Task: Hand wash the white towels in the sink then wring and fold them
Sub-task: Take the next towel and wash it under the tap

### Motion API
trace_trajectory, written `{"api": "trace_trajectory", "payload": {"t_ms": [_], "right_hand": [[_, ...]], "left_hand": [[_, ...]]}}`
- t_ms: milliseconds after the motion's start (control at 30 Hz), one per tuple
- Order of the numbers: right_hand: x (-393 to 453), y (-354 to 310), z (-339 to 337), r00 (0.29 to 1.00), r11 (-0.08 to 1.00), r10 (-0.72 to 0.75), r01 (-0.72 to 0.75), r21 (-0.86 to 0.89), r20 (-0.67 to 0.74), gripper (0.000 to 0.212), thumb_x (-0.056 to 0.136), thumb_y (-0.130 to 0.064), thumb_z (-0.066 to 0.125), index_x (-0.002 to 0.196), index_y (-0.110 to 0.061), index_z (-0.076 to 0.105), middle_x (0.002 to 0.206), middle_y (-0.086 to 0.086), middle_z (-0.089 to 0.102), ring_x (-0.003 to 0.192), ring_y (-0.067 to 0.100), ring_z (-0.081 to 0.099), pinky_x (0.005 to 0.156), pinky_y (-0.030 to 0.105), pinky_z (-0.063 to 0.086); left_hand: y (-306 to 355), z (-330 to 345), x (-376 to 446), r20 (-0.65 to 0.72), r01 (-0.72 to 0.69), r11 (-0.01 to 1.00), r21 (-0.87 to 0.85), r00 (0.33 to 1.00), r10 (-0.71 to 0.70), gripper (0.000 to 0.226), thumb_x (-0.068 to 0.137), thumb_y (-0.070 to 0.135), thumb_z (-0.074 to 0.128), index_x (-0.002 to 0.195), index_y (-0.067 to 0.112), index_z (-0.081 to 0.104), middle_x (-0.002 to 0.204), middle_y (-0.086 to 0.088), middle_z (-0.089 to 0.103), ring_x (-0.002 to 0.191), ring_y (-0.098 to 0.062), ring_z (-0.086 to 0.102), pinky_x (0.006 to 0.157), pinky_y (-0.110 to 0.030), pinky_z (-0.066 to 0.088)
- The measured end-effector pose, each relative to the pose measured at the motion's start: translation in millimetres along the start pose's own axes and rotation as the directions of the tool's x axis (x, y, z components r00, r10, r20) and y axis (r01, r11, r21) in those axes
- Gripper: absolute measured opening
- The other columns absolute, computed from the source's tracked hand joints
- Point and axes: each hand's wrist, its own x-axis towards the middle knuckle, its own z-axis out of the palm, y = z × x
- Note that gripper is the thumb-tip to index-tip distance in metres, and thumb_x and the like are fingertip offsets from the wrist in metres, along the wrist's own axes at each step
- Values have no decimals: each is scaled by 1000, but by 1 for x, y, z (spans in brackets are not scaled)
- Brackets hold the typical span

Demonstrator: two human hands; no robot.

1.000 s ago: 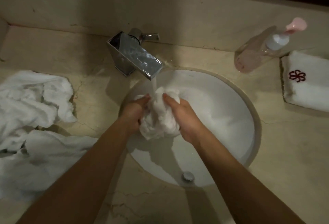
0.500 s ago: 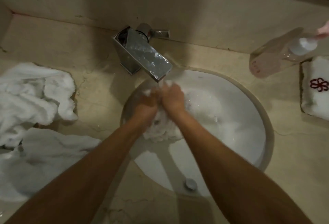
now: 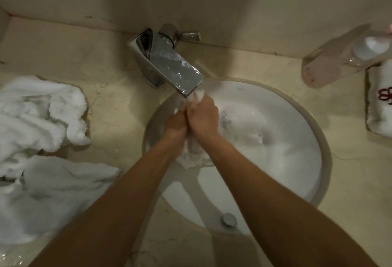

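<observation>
Reaching over the sink point(image 3: 314, 184) rim, past the drain plug point(image 3: 228, 219). Squeezing a bunched wet white towel point(image 3: 194, 156) between left hand point(image 3: 175, 128) and right hand point(image 3: 203, 116), fingers clenched around it, right under the chrome faucet point(image 3: 169, 66) spout. Piled on the tabletop point(image 3: 114, 105) at left: crumpled white towels point(image 3: 42, 131). Far right: folded towel with red flower point(image 3: 381, 101), soap bottle point(image 3: 343, 54).
</observation>
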Motion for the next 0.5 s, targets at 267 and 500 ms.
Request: {"api": "trace_trajectory", "payload": {"t_ms": [267,500], "right_hand": [[31,38,-31,936,735,315,-345,583,157,33,101,-27,53,122,-4,62,107,13,69,93,30,68,71,29,58],[-21,117,-88,802,238,172,-597,766,572,52,96,-35,52,124,8,62,124,26,63,108,35,65,92,42,58]], "left_hand": [[-18,-11,-22,-206,-25,968,252,975,79,22,92,37,60,89,17,67,74,6,64,65,-7,61,51,-14,46],[-19,-37,-28,177,215,861,-460,973,-148,47,97,16,39,72,0,74,77,-14,73,76,-22,71,71,-29,59]]}}
